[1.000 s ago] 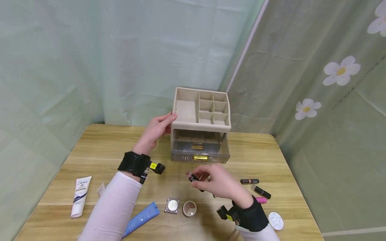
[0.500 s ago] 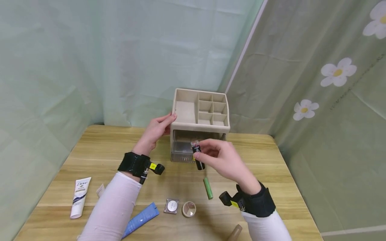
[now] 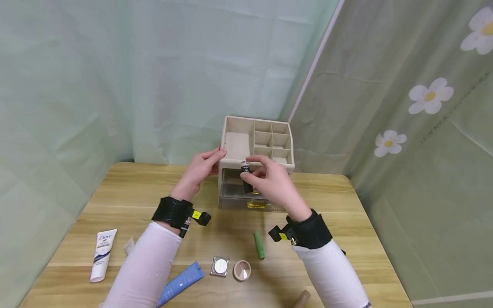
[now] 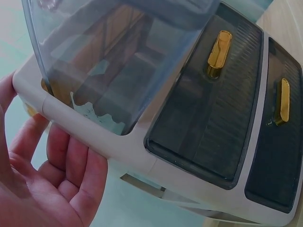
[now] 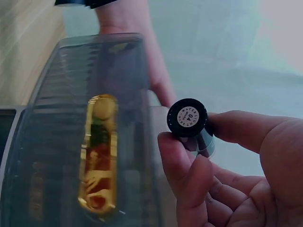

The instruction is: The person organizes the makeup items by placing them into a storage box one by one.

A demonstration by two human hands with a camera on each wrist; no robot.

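Note:
A beige makeup organizer (image 3: pixel 236 145) stands at the back of the table, its top split into compartments. My left hand (image 3: pixel 198 172) grips its left side, thumb at the top rim; the left wrist view has the fingers (image 4: pixel 87 175) curled against the outer wall. The smoky clear top drawer (image 3: pixel 231 202) is pulled out, while two lower drawers (image 4: pixel 203 109) stay closed. In front of the organizer, above the open drawer, my right hand (image 3: pixel 275 182) pinches a black lipstick (image 3: pixel 247 182) with a clear end, held roughly upright. Its round base label (image 5: pixel 188 117) reads 04.
On the wooden table (image 3: pixel 127 188) lie a green tube (image 3: pixel 259 245), a round three-colour palette (image 3: pixel 242 270), a square compact (image 3: pixel 220 266), a blue tube (image 3: pixel 181 282), a white Dove tube (image 3: pixel 103 255) and a brown tube (image 3: pixel 302 299). Curtains hang behind.
My right hand has lifted the lipstick from low in front of the organizer up and away from me, to the front rim above the drawer. The left hand keeps its grip.

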